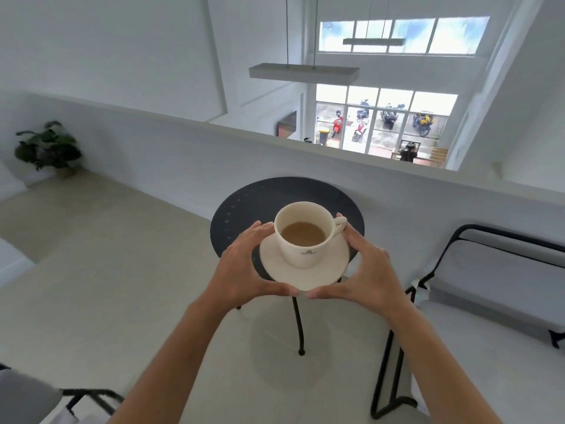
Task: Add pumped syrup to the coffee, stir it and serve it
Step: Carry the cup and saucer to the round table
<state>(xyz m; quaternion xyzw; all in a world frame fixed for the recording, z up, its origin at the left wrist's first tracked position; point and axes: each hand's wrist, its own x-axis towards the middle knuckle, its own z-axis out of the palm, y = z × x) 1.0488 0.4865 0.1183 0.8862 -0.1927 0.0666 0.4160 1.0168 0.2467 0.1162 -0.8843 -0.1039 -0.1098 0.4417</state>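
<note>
Both hands — left hand (244, 264), right hand (371, 270) — grip the saucer (305, 270) rim at 9 and 3 o'clock; tilting it over the round counter (244, 197) could slop the coffee cup (302, 234).

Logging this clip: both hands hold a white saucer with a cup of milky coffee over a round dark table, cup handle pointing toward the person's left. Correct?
Not quite. In the head view the cup handle points toward the person's right, beside the right hand. The rest holds.

Both bare forearms reaching forward, left hand (244, 264) and right hand (368, 270) cupped in mirror image, thumbs nearly meeting at the near edge, fingers curled round the sides of a saucer (305, 270).
</note>
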